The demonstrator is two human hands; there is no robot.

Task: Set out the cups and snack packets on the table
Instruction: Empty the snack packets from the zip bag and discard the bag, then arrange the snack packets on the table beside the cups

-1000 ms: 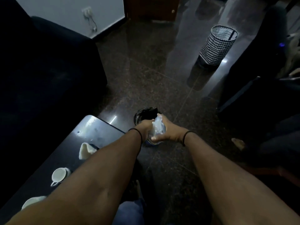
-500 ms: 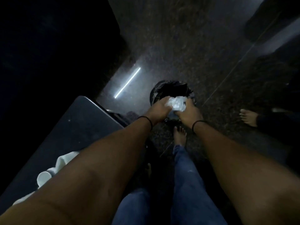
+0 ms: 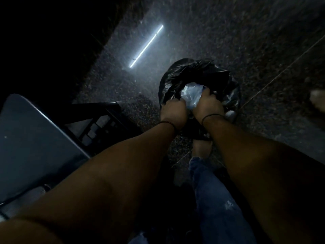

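Note:
A crumpled clear plastic wrapper (image 3: 190, 94) sits in the mouth of a bin lined with a black bag (image 3: 198, 73) on the floor. My left hand (image 3: 173, 110) and my right hand (image 3: 207, 106) both grip the wrapper from the near side, fingers curled into it. The dark table (image 3: 35, 138) is at the left, and its corner is all that shows. No cups or snack packets are visible in this dim view.
The table's dark frame (image 3: 102, 118) stands between table and bin. My bare foot (image 3: 202, 148) and jeans leg (image 3: 214, 199) are just below the bin. Another person's foot (image 3: 318, 101) is at the right edge. A strip light reflects on the polished floor (image 3: 146, 46).
My head has tilted further down and closer. Both hands have pushed the wrapper lower into the bin's black bag. The cups on the table have left the view.

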